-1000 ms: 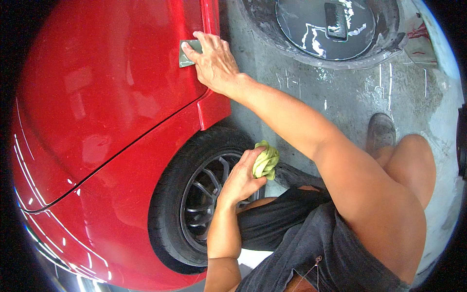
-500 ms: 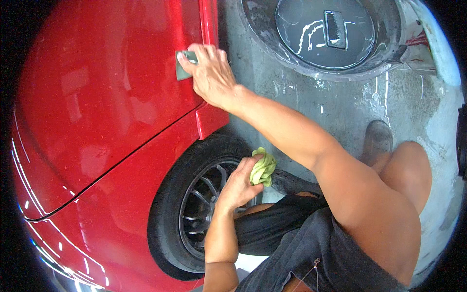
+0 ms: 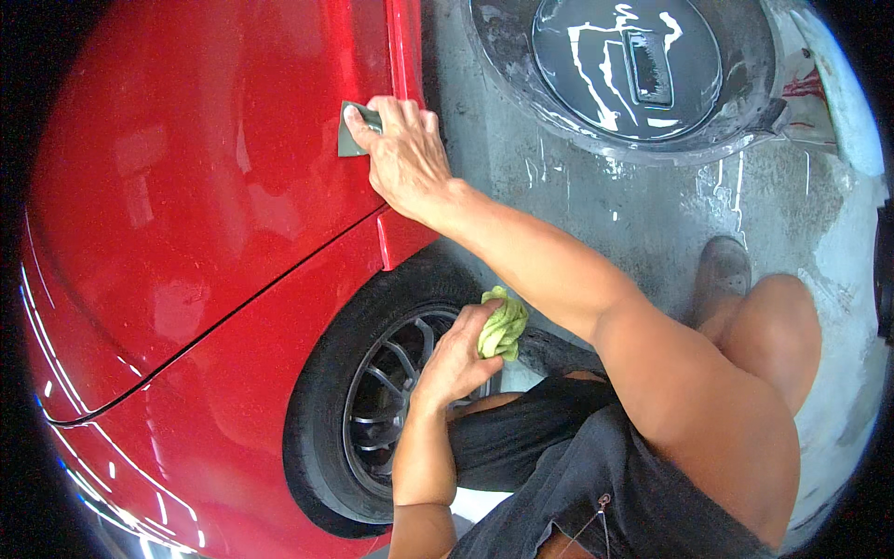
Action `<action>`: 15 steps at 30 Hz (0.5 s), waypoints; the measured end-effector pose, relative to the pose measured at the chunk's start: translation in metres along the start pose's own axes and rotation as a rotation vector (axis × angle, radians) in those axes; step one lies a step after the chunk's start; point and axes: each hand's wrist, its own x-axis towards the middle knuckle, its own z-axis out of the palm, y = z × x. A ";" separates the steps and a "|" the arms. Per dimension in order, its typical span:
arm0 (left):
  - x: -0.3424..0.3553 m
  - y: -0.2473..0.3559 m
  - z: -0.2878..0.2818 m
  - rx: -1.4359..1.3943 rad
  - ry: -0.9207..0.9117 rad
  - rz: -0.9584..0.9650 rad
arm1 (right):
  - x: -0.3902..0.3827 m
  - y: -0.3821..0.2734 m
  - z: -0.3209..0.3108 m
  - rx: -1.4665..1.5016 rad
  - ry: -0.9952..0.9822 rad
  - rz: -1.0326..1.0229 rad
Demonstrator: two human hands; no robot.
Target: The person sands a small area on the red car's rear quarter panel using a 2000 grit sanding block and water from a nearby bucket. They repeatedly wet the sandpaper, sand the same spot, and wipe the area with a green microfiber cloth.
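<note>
one cloth (image 3: 504, 329) in left hand (image 3: 454, 361) beside wheel (image 3: 321, 410), pad (image 3: 350, 142) in right hand (image 3: 407, 158), tub (image 3: 652, 152) nearby

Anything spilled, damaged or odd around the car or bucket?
Only the floor near the bucket: glossy streaks and blotches that may be splashed water or just reflected light; can't tell. No damage stands out on the red car.

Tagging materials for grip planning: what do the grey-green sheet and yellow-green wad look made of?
Grey-green sheet: possibly coated paper or thin plastic; flat, straight-edged, faint sheen. Surface texture too small to settle it.
Yellow-green wad: probably soft cloth, matte finish; it bunches into loose folds.
</note>
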 end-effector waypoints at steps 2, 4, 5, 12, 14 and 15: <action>0.002 0.001 -0.003 0.013 0.004 -0.019 | 0.025 0.002 -0.006 -0.006 0.021 0.064; 0.007 0.006 -0.001 0.001 0.009 -0.031 | 0.026 -0.001 -0.009 -0.005 0.048 0.125; 0.007 0.009 -0.001 0.005 0.012 -0.037 | 0.020 -0.005 -0.010 0.053 0.004 0.127; 0.016 0.019 -0.001 0.077 0.002 -0.005 | -0.007 0.027 -0.024 0.558 0.216 0.399; 0.014 0.025 0.000 0.065 0.000 -0.017 | 0.003 0.040 -0.030 0.509 0.249 0.422; 0.013 0.027 0.002 0.058 0.000 -0.022 | 0.002 0.042 -0.030 0.482 0.216 0.419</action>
